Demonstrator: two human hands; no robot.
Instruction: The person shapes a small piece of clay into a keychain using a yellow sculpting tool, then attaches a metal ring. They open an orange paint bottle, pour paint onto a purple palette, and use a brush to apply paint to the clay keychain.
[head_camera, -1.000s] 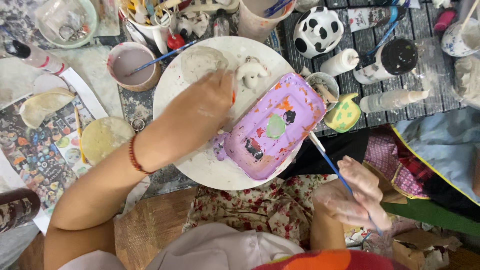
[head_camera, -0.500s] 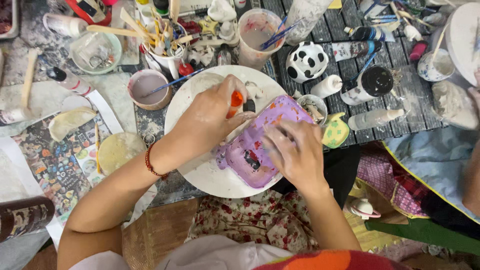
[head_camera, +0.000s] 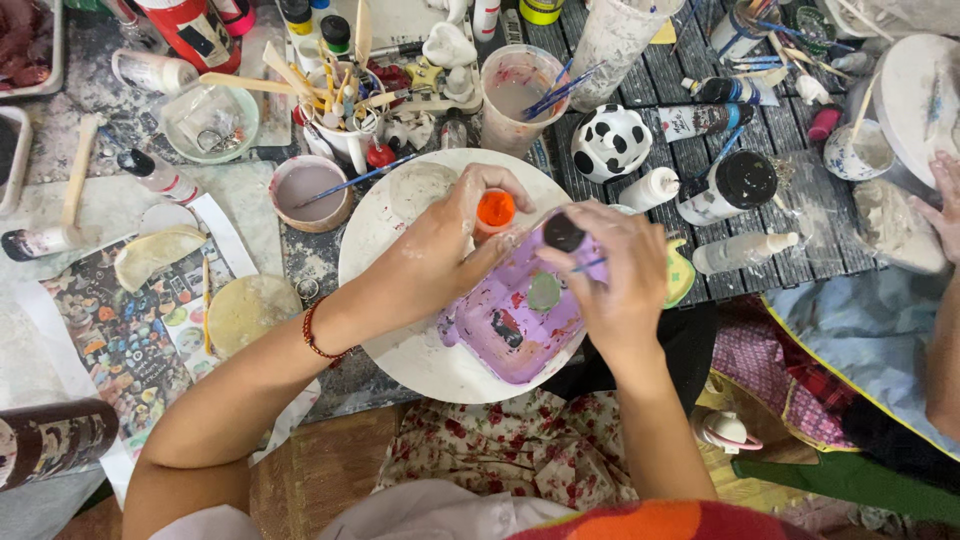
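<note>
On the bench's left side, a pale yellow clay disc (head_camera: 247, 313) is seen lying on a printed paper sheet (head_camera: 120, 320), with a small pink bowl of grey-mauve liquid (head_camera: 309, 191) just above it and a blue-handled brush (head_camera: 360, 178) resting across the bowl's rim. At the centre, a round white plate (head_camera: 385, 230) is occupied by a purple rectangular paint tray (head_camera: 505, 325) smeared with colours. Over the plate, a small orange paint bottle (head_camera: 494, 213) is gripped by the left hand (head_camera: 440, 250), its fingers curled around it. Beside it, a round black cap (head_camera: 563, 232) is pinched in the fingers of the right hand (head_camera: 610, 280), and a thin blue brush (head_camera: 590, 265) is tucked under that hand too. Farther right, a black-and-white spotted ceramic piece (head_camera: 611, 143) is seen, then a co-worker's hand (head_camera: 938, 205) resting at the bench edge.
</note>
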